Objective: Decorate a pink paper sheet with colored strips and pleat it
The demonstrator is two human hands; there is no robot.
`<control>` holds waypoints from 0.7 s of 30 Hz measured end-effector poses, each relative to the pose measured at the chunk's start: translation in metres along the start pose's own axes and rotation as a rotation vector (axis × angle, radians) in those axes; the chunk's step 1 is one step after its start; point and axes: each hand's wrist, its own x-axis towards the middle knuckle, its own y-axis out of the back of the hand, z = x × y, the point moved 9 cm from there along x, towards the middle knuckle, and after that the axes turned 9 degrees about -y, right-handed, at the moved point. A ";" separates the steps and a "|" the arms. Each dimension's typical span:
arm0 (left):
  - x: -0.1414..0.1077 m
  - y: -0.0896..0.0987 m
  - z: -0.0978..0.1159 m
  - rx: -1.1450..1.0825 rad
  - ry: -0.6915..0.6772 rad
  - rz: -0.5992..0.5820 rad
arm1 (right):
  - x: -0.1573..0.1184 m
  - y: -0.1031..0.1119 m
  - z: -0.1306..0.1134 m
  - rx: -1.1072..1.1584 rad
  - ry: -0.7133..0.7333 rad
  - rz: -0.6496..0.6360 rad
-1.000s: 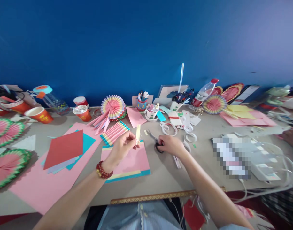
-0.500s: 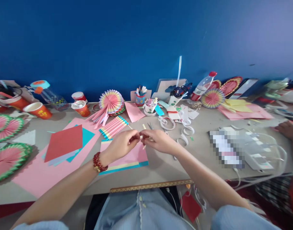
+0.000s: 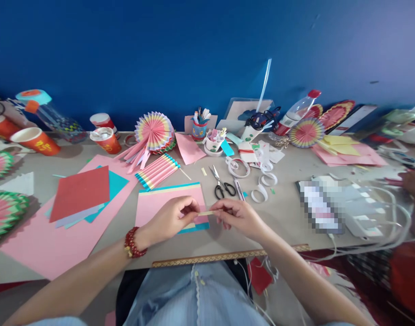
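Between my two hands stretches a short, narrow pale-yellow strip [image 3: 206,213], apparently paper. My left hand [image 3: 175,216], with a red bead bracelet at the wrist, pinches one end of it. At the other end the thumb and fingers of my right hand [image 3: 239,217] are closed on it. Beneath the left hand lies a pink sheet [image 3: 156,206] with yellow and blue bands along its edges. Beyond the right hand are black-handled scissors [image 3: 221,184] and a slim cutter [image 3: 240,190]. A small pale-yellow scrap [image 3: 203,171] lies further back.
A pleated paper piece [image 3: 158,172] and a paper rosette [image 3: 153,129] lie behind the pink sheet. Stacked coloured papers [image 3: 81,194] are on the left. Rolls of white tape [image 3: 239,167], a phone [image 3: 321,208] and cables lie right. Red paper cups [image 3: 105,140] stand at the back.
Both hands have come down towards the table's front edge and slightly apart, with the strip now showing between them. The scissors and small scrap are now uncovered. The view has shifted slightly.
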 end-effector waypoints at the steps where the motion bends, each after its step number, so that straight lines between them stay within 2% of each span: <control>1: -0.001 0.000 -0.003 -0.024 0.019 0.015 | 0.000 0.000 0.003 0.046 0.004 0.007; 6: -0.005 -0.013 -0.016 -0.371 0.104 0.006 | -0.002 0.007 0.008 0.146 0.036 0.033; 9: -0.002 -0.019 -0.017 -0.462 0.112 -0.010 | -0.006 0.012 0.003 0.149 0.067 0.014; 13: 0.003 -0.022 -0.015 -0.434 0.094 -0.021 | -0.007 0.015 0.004 0.124 0.074 0.000; 16: 0.005 -0.022 -0.013 -0.346 0.068 -0.013 | -0.007 0.021 0.006 0.066 0.122 0.078; 19: 0.006 -0.019 -0.010 -0.206 0.033 0.017 | -0.007 0.024 0.003 -0.079 0.180 0.149; 21: 0.006 -0.017 -0.006 -0.118 0.003 0.018 | -0.007 0.026 0.002 -0.187 0.167 0.185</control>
